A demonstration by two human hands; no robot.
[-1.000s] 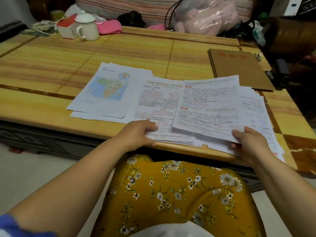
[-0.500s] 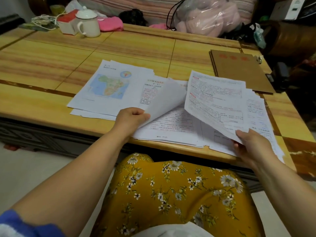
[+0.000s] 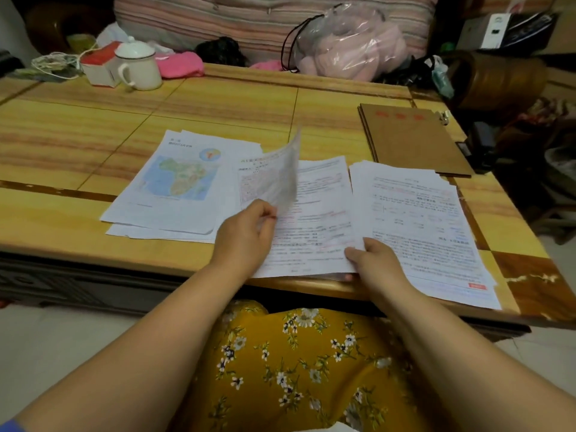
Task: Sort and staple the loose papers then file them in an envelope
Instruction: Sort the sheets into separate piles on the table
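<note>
Head view: yellow-grained wooden table (image 3: 93,126) with dark inlay lines spans the frame, near edge toward the person. Three groups of white printed sheets lie along that near edge, long axes running roughly from near edge to far edge. Left: map-page pile (image 3: 174,185), top sheet showing a coloured map, fanned slightly, tilted with its top toward the right. Centre: text-page stack (image 3: 311,219), bottom edge overhanging the table edge. Right: text-page pile (image 3: 427,232), loosely fanned, its print reading upside down from here, near corner also over the edge.

Brown kraft envelope (image 3: 411,138) with red print lies flat at the far right, long axis near-to-far, well apart from the hands. Black stapler (image 3: 477,148) sits just beside its right edge, partly off-view detail unclear.

White lidded enamel mug (image 3: 140,68) stands at the far left.

Left hand (image 3: 246,235) pinches a single lifted sheet (image 3: 280,176) by its lower corner; sheet stands nearly upright, blurred. Right hand (image 3: 371,260) grips the centre stack's lower right corner, thumb on top, fingers beneath.
</note>
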